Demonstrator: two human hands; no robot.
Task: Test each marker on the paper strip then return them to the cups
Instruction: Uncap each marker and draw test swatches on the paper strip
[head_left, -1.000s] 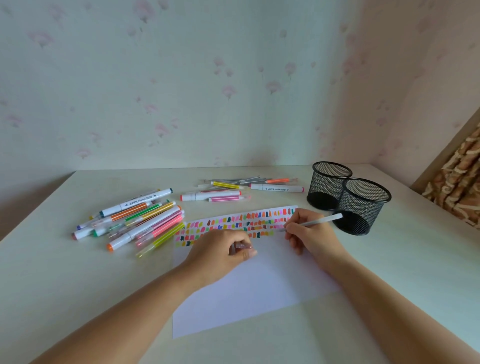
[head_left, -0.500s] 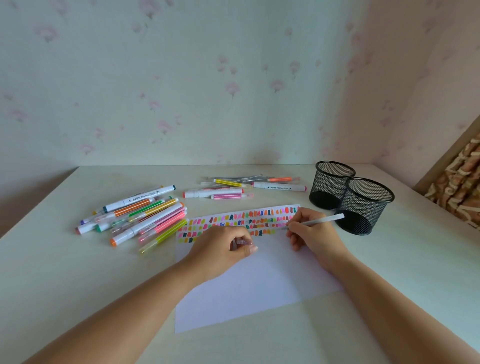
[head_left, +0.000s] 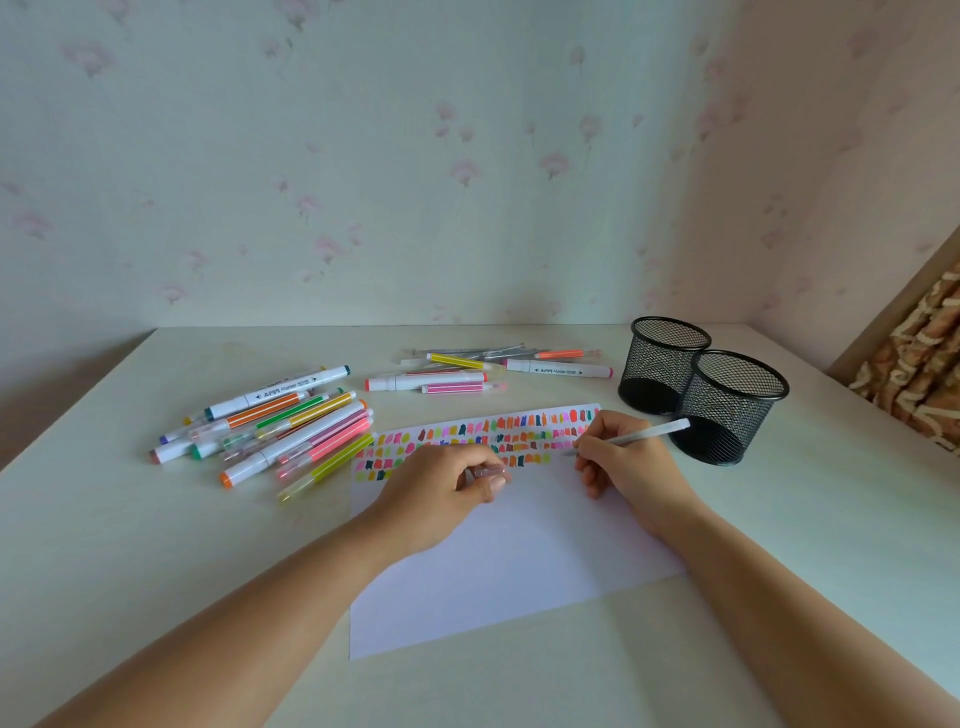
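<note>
the right hand (head_left: 631, 462) pinches a white marker (head_left: 636, 437) between thumb and curled fingers, tip down at the right part of the strip (head_left: 488, 434), just below its lowest swatches. the strip lies across the far edge of a white sheet (head_left: 509, 561) on the tabletop (head_left: 104, 545). the left hand (head_left: 441, 491) rests on the sheet with fingers curled, pinching a small pale cap (head_left: 488, 472), judged to belong to that marker. the near cup (head_left: 732, 410) and far cup (head_left: 662, 366) stand right of the strip and look empty; no marker is returned yet. a pile (head_left: 280, 423) lies left of the strip, a smaller group (head_left: 488, 370) beyond it. risk 1: the marker's rear end points at the near cup's wall; whether they touch cannot be told. a long stroke or a lifted wrist could tip or shove the light cup. risk 2: the strip is crowded; pale ink laid over an old swatch would give no readable test, so aim for bare paper. risk 3: the left hand bears on the sheet, not clearly on the strip, which could slide under the tip and smear. risk 4: a loosened pinch would let the cap roll off, leaving the marker uncapped. risk 5: nothing visible separates tested from untested markers, so one may be skipped or repeated.
</note>
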